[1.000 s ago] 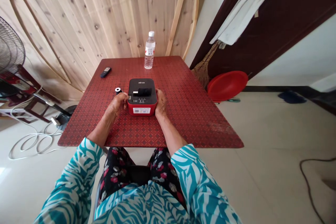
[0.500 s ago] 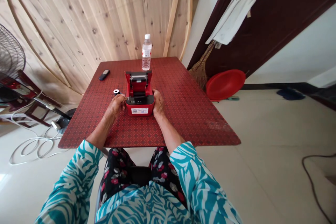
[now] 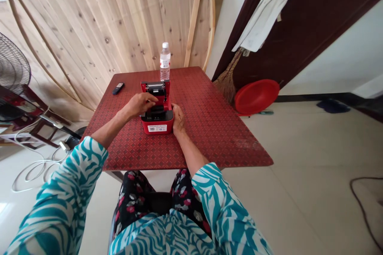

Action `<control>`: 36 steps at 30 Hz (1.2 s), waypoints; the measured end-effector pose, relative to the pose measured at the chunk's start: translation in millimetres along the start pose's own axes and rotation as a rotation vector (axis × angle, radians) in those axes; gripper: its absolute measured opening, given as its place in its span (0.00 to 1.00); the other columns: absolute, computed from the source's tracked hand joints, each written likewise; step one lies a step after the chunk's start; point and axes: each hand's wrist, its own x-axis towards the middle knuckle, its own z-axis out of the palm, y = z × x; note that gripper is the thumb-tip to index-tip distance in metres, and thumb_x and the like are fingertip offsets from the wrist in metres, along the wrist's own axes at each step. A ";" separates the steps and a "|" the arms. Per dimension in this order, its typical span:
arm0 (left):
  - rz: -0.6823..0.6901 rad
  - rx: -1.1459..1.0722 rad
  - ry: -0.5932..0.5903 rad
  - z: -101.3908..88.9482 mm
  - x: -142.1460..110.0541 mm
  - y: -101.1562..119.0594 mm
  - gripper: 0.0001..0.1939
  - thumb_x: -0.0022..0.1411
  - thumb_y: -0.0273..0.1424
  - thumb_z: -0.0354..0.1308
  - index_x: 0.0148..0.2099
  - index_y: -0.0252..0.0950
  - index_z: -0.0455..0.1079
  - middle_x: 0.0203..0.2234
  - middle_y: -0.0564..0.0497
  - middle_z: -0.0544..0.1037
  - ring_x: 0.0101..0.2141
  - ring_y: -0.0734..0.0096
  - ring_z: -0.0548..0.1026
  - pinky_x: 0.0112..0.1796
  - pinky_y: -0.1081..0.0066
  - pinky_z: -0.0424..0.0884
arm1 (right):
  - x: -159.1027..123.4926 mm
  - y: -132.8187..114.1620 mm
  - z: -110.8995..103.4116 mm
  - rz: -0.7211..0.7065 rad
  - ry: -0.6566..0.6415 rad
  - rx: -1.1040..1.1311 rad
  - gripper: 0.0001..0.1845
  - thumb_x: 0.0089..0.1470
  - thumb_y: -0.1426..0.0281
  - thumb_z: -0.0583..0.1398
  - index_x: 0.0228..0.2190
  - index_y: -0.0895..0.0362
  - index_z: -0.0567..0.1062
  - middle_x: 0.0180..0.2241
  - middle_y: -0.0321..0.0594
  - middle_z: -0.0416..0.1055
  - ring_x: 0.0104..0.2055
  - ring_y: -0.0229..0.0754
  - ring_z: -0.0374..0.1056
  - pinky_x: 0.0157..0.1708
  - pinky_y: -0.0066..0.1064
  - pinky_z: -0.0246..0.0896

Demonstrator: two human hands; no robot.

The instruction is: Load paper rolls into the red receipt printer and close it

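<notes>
A small red and black label printer [image 3: 158, 118] stands on the table with its lid [image 3: 155, 89] raised, a white sticker [image 3: 157, 128] on its front. My right hand [image 3: 178, 118] is wrapped against the printer's right side, gripping it. My left hand [image 3: 141, 103] reaches over the printer's left side, and its fingertips are closed together in front of the open lid. Whatever may be between those fingers is too small or hidden to make out. The printer's inner compartment is partly covered by this hand.
Behind the printer stands a water bottle [image 3: 164, 63]. A dark remote-like device [image 3: 118, 88] lies at the back left of the red patterned table [image 3: 209, 127]. On the floor are a fan [image 3: 13, 67] to the left and a red basin [image 3: 257, 96] to the right.
My left hand has lifted from the printer's left front corner and moved right, up to the open lid. It now hides the place where a small roll was standing. My right hand stays on the printer.
</notes>
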 end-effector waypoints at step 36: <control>-0.001 -0.330 0.358 -47.5 -30.6 -34.1 0.19 0.46 0.24 0.66 0.41 0.39 0.67 0.37 0.51 0.77 0.37 0.68 0.77 0.42 0.68 0.73 | -0.7 1.2 0.7 0.049 0.015 0.026 0.25 0.57 0.49 0.52 0.43 0.52 0.77 0.46 0.41 0.76 0.52 0.44 0.68 0.56 0.41 0.59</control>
